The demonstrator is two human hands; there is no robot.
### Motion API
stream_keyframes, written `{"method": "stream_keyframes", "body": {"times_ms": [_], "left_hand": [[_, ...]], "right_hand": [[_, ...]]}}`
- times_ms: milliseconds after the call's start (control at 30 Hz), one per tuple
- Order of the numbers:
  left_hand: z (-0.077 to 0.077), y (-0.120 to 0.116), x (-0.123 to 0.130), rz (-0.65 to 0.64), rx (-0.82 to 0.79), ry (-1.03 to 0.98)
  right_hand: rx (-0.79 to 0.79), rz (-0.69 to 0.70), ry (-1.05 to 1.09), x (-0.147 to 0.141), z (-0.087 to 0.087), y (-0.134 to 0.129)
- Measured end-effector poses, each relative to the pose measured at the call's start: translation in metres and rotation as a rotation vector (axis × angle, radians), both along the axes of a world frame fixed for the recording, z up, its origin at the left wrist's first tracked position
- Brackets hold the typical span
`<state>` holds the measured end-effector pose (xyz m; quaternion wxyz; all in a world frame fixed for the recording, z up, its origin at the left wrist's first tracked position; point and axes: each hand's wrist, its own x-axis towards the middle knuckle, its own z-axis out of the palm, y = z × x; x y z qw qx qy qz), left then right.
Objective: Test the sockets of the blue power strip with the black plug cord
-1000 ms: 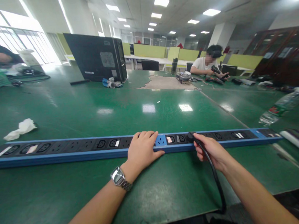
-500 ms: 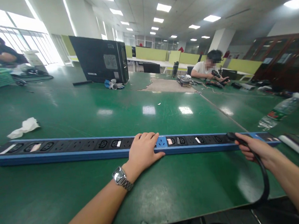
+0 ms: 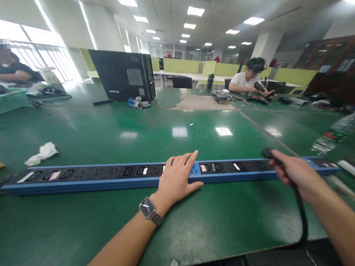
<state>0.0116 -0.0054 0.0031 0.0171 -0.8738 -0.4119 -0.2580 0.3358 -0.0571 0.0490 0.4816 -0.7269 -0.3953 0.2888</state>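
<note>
A long blue power strip (image 3: 101, 185) with a row of black sockets lies across the green table (image 3: 109, 130). My left hand (image 3: 177, 174), with a watch on its wrist, rests over the strip's middle beside a blue socket, fingers spread. At the right, my right hand (image 3: 294, 171) is closed around a black plug (image 3: 268, 153) on a thick black cable (image 3: 301, 213). The plug is held above the strip's right part, apart from the sockets. The cable hangs down past the table's front edge.
White crumpled tissue (image 3: 44, 153) lies at the left, near a green basket (image 3: 4, 102). A black computer case (image 3: 124, 75) and gloves (image 3: 138, 103) stand farther back. A plastic bottle (image 3: 338, 130) lies at the right. Two people sit across the table.
My right hand has lifted the plug up off the strip and slightly left. My left hand's fingers have risen a little. The view has shifted, and a brown object now shows at the left edge.
</note>
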Motion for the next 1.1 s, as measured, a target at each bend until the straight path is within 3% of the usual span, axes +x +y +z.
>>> {"method": "stream_keyframes", "body": {"times_ms": [67,133,233,333,467,600,667,767,867,967,1100], "left_hand": [[0.002,-0.006,0.005,-0.084,0.032,-0.022],[0.002,-0.011,0.005,-0.163,0.051,-0.046],[0.001,-0.016,-0.016,-0.106,0.107,-0.122],[0.001,-0.015,-0.057,0.005,0.247,-0.138],[0.000,-0.013,-0.102,0.083,0.383,-0.077],[-0.005,-0.016,-0.103,0.073,0.316,0.101],[-0.008,-0.016,-0.097,0.070,0.283,0.064],[-0.010,-0.012,-0.100,0.078,0.229,-0.162],[-0.005,-0.006,-0.120,0.092,0.122,-0.335],[0.001,-0.002,-0.136,0.074,0.024,-0.347],[0.003,0.004,-0.132,-0.020,-0.046,-0.324]], "right_hand": [[-0.115,0.313,0.006,-0.059,0.003,-0.004],[-0.100,0.597,-0.073,-0.112,0.008,-0.008],[0.083,0.648,-0.196,-0.154,0.017,-0.015],[0.088,0.643,-0.049,-0.154,0.013,-0.016],[0.005,0.649,-0.028,-0.142,-0.027,-0.010],[0.028,0.549,-0.121,-0.143,-0.069,-0.005],[0.111,0.523,-0.253,-0.144,-0.081,-0.006],[0.195,0.511,-0.366,-0.144,-0.087,-0.008],[0.192,0.494,-0.330,-0.143,-0.086,-0.007],[0.177,0.490,-0.321,-0.143,-0.086,-0.005],[0.160,0.474,-0.298,-0.144,-0.086,-0.004]]}}
